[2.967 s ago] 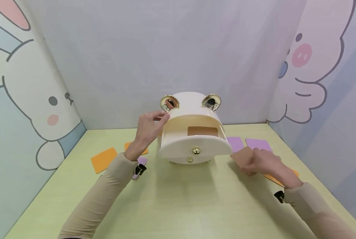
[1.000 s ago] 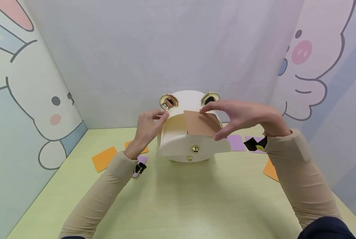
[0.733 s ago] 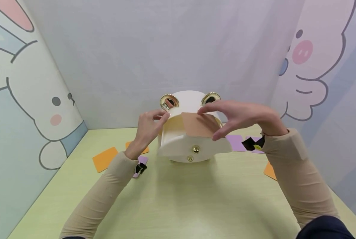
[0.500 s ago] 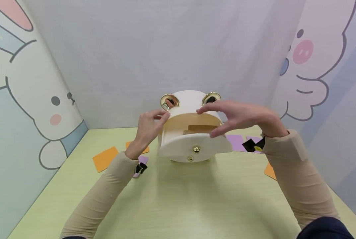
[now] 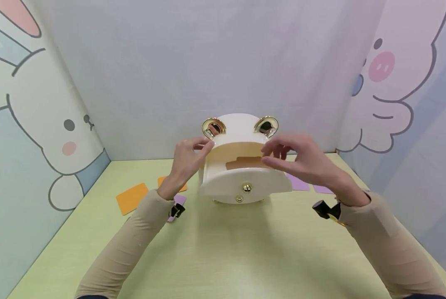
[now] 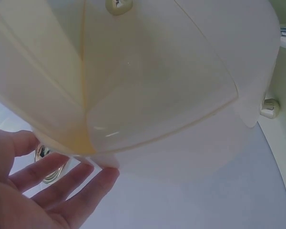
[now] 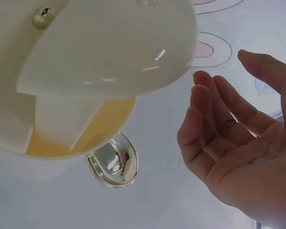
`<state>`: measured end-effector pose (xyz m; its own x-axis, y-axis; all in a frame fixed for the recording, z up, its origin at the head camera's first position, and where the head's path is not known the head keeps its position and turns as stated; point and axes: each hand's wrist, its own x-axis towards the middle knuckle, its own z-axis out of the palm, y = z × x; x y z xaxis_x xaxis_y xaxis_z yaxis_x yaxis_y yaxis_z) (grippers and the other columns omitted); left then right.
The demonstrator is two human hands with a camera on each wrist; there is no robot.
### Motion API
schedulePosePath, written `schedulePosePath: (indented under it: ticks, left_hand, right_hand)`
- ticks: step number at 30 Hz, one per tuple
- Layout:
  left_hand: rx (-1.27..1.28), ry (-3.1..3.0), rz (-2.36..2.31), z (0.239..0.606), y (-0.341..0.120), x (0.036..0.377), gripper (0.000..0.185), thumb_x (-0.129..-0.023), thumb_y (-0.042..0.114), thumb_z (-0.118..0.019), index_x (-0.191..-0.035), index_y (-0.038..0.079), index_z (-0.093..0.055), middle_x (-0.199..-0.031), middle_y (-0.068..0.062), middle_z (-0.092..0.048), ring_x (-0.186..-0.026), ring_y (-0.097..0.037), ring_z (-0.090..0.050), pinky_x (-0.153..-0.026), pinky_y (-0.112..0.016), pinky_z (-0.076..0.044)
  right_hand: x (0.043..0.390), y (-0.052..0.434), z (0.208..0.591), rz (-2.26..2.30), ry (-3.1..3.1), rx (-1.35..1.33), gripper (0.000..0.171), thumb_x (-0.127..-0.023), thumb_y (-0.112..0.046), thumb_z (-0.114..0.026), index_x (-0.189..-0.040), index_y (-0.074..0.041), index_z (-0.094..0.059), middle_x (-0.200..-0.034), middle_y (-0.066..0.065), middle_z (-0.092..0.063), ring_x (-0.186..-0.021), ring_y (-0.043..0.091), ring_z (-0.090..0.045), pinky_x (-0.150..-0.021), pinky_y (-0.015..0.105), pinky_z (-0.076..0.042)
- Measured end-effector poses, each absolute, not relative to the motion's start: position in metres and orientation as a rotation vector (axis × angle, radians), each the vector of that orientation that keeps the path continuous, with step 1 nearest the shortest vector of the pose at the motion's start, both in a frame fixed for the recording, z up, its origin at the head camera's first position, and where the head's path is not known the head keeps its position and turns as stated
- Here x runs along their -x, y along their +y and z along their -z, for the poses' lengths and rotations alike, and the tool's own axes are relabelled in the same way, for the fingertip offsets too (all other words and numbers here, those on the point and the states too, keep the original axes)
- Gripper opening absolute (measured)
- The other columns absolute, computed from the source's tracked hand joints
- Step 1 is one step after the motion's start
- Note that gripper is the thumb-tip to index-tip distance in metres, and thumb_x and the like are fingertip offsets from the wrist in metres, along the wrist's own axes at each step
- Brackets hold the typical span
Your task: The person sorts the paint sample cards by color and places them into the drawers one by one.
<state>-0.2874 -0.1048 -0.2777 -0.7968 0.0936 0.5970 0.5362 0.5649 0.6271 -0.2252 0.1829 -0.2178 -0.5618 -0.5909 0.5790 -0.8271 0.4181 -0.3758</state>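
A white frog-shaped box (image 5: 237,128) with two gold eyes stands at the table's centre back. Its large upper drawer (image 5: 226,180), with a gold knob, is pulled out; brown cards (image 5: 241,162) lie inside. My left hand (image 5: 187,158) rests thumb and fingers at the box's upper left front edge; the left wrist view shows its fingers (image 6: 93,191) fairly straight against the white shell. Just right of the drawer opening hovers my right hand (image 5: 301,160), holding nothing. In the right wrist view its fingers (image 7: 219,114) are loosely bent, apart from the drawer front (image 7: 128,52).
Orange cards (image 5: 132,198) and a partly covered purple card (image 5: 179,200) lie on the left of the green table (image 5: 223,249). More purple cards (image 5: 299,183) lie at the right. Walls with cartoon animals surround the table on three sides.
My right hand brought a brown card from the right of the table and let it go into the drawer. Now it has drawn back slightly rightward. The left hand stays in place.
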Motion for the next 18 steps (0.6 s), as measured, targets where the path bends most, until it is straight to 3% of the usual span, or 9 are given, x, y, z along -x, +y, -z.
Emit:
schedulePosePath:
  ticks: [4,9,12,18]
  left_hand:
    - [0.498,-2.297,1.16,0.277,-0.106,0.287,0.024,-0.094,0.028,-0.063,-0.102,0.009,-0.075,-0.101,-0.01,-0.075,-0.089,-0.028,-0.072,-0.084,-0.041,-0.055]
    - [0.482,-2.298,1.154,0.275,-0.11,0.285,0.024,-0.094,0.028,-0.062,-0.102,0.008,-0.075,-0.101,-0.011,-0.075,-0.089,-0.028,-0.072,-0.084,-0.041,-0.055]
    - [0.476,-2.293,1.149,0.275,-0.113,0.284,0.024,-0.094,0.027,-0.062,-0.102,0.008,-0.075,-0.1,-0.011,-0.075,-0.089,-0.028,-0.072,-0.083,-0.041,-0.055]
    - [0.478,-2.309,1.137,0.272,-0.118,0.283,0.024,-0.093,0.026,-0.063,-0.103,0.008,-0.075,-0.101,-0.011,-0.075,-0.09,-0.029,-0.072,-0.082,-0.041,-0.056]
  right_hand:
    - [0.221,0.184,0.229,-0.957,-2.233,-1.202,0.016,-0.083,-0.002,-0.072,-0.091,-0.016,-0.072,-0.072,-0.011,-0.062,-0.062,0.003,-0.051,-0.059,0.017,-0.043]
    - [0.233,0.184,0.233,-0.978,-2.199,-1.084,0.013,-0.084,-0.002,-0.071,-0.095,-0.01,-0.072,-0.08,-0.003,-0.067,-0.07,0.003,-0.053,-0.064,0.016,-0.045]
    - [0.249,0.181,0.231,-0.985,-2.249,-0.899,0.009,-0.089,-0.013,-0.069,-0.096,-0.008,-0.072,-0.086,0.003,-0.07,-0.076,0.006,-0.057,-0.067,0.017,-0.046]
    - [0.28,0.176,0.236,-1.042,-2.46,-0.51,0.034,-0.091,-0.039,-0.064,-0.095,-0.006,-0.071,-0.094,0.013,-0.072,-0.085,0.022,-0.063,-0.075,0.03,-0.046]
